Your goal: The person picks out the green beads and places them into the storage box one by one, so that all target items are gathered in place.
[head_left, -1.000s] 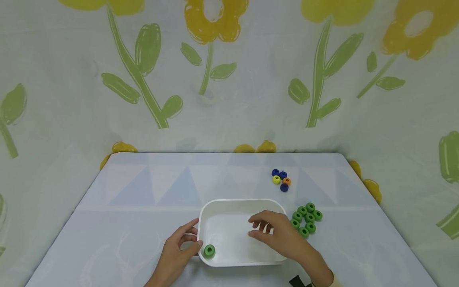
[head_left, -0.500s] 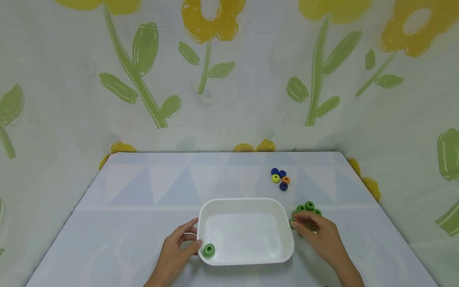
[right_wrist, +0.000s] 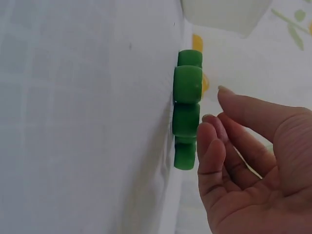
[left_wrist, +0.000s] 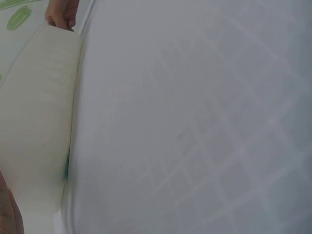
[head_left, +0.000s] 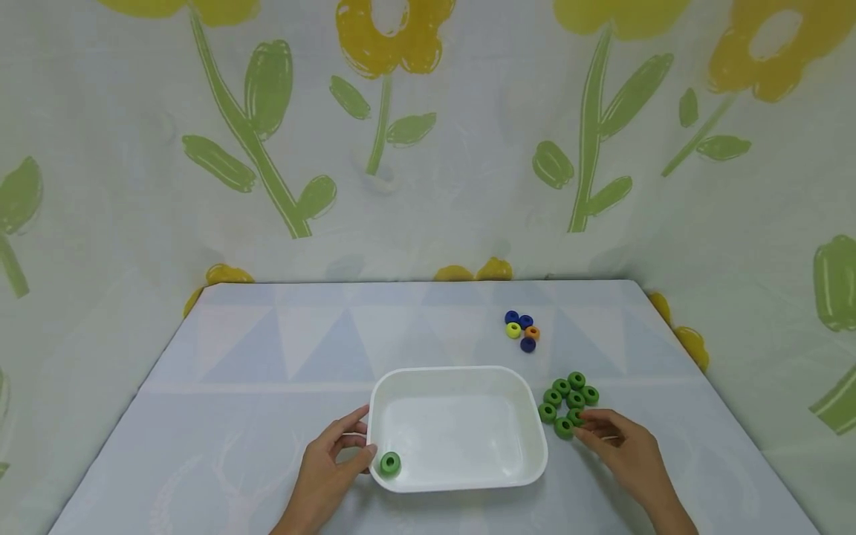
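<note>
A white tray (head_left: 461, 435) lies in the middle front of the table in the head view, with one green bead (head_left: 391, 464) in its near left corner. My left hand (head_left: 328, 461) holds the tray's left end, thumb at the rim and fingers along the outer wall. To the tray's right is a cluster of several green beads (head_left: 576, 400). My right hand (head_left: 625, 449) is at the near right side of that cluster. In the right wrist view its thumb and fingers (right_wrist: 212, 161) are apart close to the green beads (right_wrist: 187, 84), with nothing between them.
Farther back on the table (head_left: 267, 416), a small group holds blue beads (head_left: 527, 345), a yellow bead (head_left: 513, 331) and an orange bead (head_left: 532, 333). A flower-patterned cloth (head_left: 441, 208) hangs behind the table.
My right hand has moved from over the tray rightward to the green bead cluster, then to its near right side. My left hand and the tray have stayed in place.
</note>
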`<state>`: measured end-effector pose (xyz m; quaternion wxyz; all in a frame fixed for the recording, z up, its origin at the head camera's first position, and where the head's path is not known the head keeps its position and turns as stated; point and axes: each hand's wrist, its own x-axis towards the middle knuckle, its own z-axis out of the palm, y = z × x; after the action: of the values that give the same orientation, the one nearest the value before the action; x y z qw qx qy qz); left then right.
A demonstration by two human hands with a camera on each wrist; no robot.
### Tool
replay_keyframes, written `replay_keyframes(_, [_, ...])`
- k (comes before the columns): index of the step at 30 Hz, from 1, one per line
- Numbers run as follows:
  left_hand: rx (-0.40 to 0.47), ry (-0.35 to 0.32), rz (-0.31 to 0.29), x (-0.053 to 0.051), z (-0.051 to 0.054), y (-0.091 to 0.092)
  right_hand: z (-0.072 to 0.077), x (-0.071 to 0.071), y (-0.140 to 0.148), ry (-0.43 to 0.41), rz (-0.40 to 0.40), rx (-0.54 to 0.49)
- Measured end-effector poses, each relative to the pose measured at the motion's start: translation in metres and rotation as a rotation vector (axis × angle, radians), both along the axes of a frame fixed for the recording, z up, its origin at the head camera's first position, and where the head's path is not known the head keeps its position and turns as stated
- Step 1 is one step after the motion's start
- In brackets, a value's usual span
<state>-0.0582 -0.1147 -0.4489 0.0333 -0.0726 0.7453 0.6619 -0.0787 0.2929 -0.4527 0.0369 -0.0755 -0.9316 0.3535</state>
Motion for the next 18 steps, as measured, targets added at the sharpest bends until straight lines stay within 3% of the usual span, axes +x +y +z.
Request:
replay_keyframes(8, [-0.014, -0.008, -0.001, 0.001, 0.0007, 0.0004, -0.0065, -0.0022, 0.0049, -0.074, -0.012, -0.003])
replay_keyframes(18, [-0.006, -0.014, 0.003, 0.0004, 0.0003, 0.0005, -0.0103, -0.0007, 0.0019, -0.027, 0.007, -0.019])
